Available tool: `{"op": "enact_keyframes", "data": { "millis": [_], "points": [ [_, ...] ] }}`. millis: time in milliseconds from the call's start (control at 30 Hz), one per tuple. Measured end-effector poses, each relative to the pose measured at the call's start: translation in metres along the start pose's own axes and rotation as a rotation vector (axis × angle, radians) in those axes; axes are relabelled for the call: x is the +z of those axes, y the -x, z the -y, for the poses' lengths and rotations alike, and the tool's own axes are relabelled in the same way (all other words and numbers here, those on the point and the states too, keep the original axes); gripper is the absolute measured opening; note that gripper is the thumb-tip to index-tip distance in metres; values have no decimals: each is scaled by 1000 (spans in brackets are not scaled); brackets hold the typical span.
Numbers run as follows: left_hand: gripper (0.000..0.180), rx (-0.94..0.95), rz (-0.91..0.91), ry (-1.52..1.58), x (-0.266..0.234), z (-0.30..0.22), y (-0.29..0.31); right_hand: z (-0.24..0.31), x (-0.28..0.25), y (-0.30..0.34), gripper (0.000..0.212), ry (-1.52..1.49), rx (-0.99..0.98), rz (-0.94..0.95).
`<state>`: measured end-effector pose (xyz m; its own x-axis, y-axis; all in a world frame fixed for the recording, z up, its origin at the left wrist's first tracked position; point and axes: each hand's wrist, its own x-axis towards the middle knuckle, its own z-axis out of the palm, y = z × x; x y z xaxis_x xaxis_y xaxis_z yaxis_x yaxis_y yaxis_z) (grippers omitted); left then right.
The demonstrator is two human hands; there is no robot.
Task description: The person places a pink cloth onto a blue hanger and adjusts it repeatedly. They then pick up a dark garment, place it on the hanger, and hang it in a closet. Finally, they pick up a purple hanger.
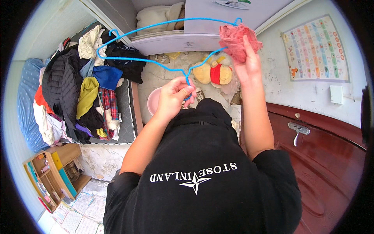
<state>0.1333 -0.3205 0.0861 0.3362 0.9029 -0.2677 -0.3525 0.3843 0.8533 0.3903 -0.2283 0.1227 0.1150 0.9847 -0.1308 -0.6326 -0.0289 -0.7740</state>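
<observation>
A blue wire clothes hanger (167, 67) is held out in front of me, its hook end down in the fist of my left hand (177, 95). At the hanger's far right corner, my right hand (249, 64) is raised with a pink-red cloth (238, 41) gripped between thumb and fingers. The cloth bunches against the hanger's right end and hides part of that corner. I cannot tell whether it is wrapped round the wire or only pressed to it. The hanger's left end, with a small notch hook, hangs bare in the air.
A heap of clothes (66, 89) covers the bed at the left. On the floor lie a yellow plush toy (212, 73) in a red top and a pink basin (154, 100). A cabinet (233, 11) stands ahead. A dark red door (311, 163) is at the right, a wooden shelf (58, 171) lower left.
</observation>
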Motion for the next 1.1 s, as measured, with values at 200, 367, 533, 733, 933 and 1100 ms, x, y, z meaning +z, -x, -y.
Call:
{"op": "enact_keyframes", "data": {
  "millis": [200, 367, 533, 733, 933, 1100],
  "points": [
    [13, -17, -45, -114, 5, -4, -21, -63, 50, 60, 37, 111, 259, 111],
    [15, -18, -78, -41, 3, -13, -9, -35, 36, 30, 37, 91, 116, 81],
    [13, 11, -44, -27, -4, -15, 0, 5, -6, -10, 44, 33, -51, -35],
    [11, -62, -35, -78, 5, -8, -23, -50, 41, 43, 40, 102, 256, 170],
    [11, -16, -87, -23, 12, -6, -23, -58, 32, 31, 38, 171, 175, 80],
    [12, -86, 15, -68, 2, -15, -5, 6, -25, -18, 45, 58, 2, -30]
  ]
}}
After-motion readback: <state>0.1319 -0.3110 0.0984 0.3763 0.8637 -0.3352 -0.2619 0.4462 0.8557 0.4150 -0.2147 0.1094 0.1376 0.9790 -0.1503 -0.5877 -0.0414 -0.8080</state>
